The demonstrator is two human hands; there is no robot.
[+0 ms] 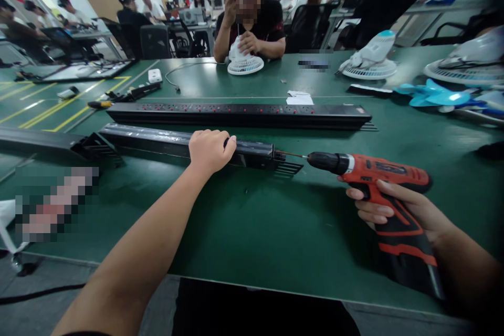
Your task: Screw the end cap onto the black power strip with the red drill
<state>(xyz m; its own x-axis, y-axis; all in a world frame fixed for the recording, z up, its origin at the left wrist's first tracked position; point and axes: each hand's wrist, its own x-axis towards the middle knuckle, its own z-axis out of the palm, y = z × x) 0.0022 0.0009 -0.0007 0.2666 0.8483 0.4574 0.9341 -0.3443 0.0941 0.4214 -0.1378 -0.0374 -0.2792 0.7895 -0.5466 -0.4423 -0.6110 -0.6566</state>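
Observation:
My left hand is wrapped over a long black housing lying on the green table, its fingers hidden behind the far side. At the housing's right end is a slotted black end piece. My right hand grips a red and black cordless drill by its handle, with the forefinger by the trigger. The drill's long thin bit points left and reaches the housing's end; whether it sits in a screw cannot be made out. Behind lies a black power strip with a row of small red marks.
Across the green table a person works on a white fan. More fan parts and blue fan blades lie at the right. Another black housing and a yellow-handled screwdriver are at the left.

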